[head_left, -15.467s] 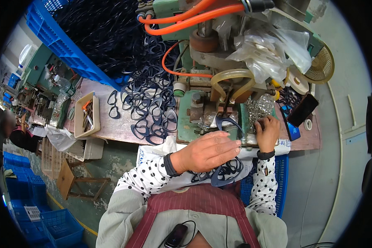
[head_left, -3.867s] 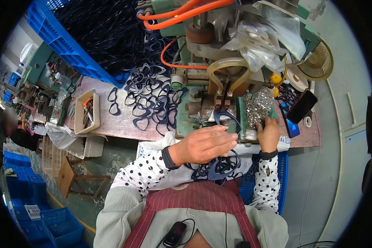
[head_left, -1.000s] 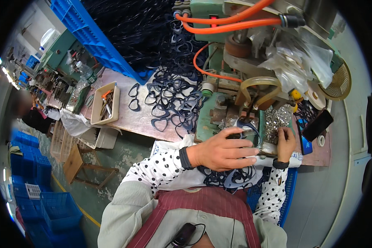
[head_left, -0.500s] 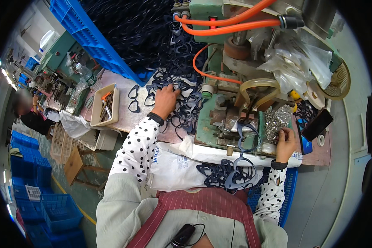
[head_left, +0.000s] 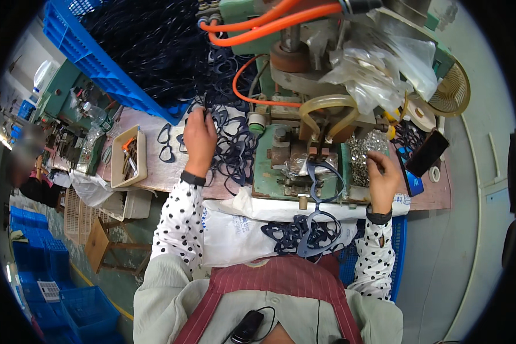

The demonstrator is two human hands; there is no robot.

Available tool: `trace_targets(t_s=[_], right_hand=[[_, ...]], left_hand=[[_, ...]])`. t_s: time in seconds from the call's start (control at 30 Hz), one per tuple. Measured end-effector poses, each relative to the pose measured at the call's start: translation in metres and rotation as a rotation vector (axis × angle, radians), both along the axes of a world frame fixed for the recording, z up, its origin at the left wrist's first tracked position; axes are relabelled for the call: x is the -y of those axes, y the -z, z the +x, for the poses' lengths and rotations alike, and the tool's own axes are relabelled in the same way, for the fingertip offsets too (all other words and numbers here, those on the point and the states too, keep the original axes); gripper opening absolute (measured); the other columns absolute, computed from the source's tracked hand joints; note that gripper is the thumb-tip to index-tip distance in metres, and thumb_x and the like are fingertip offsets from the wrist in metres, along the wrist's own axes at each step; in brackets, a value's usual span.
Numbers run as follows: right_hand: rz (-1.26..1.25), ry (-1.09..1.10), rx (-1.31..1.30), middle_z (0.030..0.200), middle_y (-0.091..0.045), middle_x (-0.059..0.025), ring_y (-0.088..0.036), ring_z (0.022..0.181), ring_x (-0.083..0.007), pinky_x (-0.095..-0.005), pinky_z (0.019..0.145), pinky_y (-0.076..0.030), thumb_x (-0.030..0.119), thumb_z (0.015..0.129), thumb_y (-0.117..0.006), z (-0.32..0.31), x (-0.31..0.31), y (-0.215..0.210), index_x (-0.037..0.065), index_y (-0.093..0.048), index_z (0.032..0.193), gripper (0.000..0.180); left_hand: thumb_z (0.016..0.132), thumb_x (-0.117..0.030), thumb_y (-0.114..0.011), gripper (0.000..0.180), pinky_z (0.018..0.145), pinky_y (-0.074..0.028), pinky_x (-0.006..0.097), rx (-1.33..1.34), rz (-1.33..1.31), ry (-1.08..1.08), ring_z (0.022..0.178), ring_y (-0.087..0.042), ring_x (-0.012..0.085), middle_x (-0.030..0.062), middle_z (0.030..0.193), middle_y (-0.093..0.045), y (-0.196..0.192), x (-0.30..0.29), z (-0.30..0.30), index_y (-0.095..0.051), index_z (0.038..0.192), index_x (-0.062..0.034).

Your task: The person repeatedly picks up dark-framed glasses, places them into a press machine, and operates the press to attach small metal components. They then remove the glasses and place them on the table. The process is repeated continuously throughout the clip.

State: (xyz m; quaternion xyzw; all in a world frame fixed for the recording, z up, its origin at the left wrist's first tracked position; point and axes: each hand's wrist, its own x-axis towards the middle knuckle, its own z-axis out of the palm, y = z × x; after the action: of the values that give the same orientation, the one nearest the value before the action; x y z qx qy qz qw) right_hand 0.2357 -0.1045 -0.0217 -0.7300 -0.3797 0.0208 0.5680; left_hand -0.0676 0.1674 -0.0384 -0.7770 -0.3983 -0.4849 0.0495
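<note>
My left hand [head_left: 199,140] reaches out to the pile of dark blue eyeglass frames [head_left: 235,155] on the bench, its fingers closed on one of them. My right hand [head_left: 382,179] rests at the right side of the green press machine [head_left: 292,166], fingers pinched at the heap of small shiny metal parts [head_left: 361,152]. One dark frame [head_left: 321,178] sits on the machine's fixture and hangs over its front edge. More finished frames [head_left: 298,235] lie on the white sheet in my lap.
A blue crate [head_left: 126,51] full of dark frames stands at the back left. A small beige tray [head_left: 129,157] with tools lies left of the pile. Orange hoses [head_left: 269,28] and a clear plastic bag [head_left: 372,63] hang over the machine. A phone [head_left: 427,153] lies right.
My left hand left the machine fixture and swung left to the frame pile, then reached a little further in. My right hand stayed at the metal parts.
</note>
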Motion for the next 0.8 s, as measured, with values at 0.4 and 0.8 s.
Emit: trace_targets(t_s=[0.4,0.8], right_hand=[[0.024,-0.322,-0.397,0.08,-0.067,-0.0017,-0.037,0.055,0.0012,-0.017,0.049,-0.028,0.001,0.073,-0.075,-0.078,-0.02,-0.062,0.003,-0.056,0.11,0.041],[0.135,-0.347,-0.467,0.077,-0.064,-0.0038,-0.046,0.061,-0.0031,-0.017,0.053,-0.036,-0.001,0.072,-0.074,-0.085,-0.038,-0.055,-0.003,-0.044,0.115,0.052]], left_hand=[[0.085,-0.018,-0.067,0.032,0.082,-0.051,0.041,0.02,0.205,1.074,0.081,-0.065,0.0238,0.0099,0.099,-0.07,-0.049,0.171,0.073,-0.064,0.112,-0.0017],[0.083,-0.008,-0.064,0.026,0.082,-0.051,0.04,-0.013,0.289,1.349,0.081,-0.063,0.0235,0.0109,0.1,-0.068,-0.058,0.166,0.071,-0.067,0.108,-0.0007]])
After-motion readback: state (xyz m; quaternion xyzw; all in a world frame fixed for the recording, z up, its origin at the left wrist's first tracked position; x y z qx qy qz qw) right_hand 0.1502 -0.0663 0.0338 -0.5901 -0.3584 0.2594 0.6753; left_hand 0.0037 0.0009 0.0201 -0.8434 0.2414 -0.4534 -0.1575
